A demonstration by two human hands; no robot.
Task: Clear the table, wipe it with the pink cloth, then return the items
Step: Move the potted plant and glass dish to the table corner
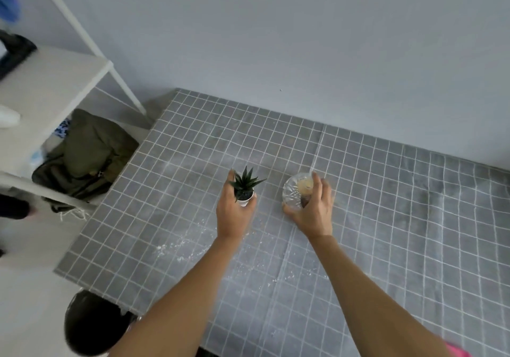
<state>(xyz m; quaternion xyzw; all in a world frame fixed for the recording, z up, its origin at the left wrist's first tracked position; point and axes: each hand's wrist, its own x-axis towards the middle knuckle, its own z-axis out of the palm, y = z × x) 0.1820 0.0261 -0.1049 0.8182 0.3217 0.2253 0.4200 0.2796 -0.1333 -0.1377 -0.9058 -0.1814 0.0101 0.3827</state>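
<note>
Perhaps lifted, spiky plant [244, 188], ribbed glass bowl [296, 192], gridded tabletop [386, 205]

One plant [244, 187], one glass bowl [296, 191], one worktop [386, 205] and two hands [234, 213] [314, 213] are counted.

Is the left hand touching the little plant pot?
Touching. The head view shows the left hand with fingers and thumb wrapped around the white pot, so no gap shows between them.
</note>
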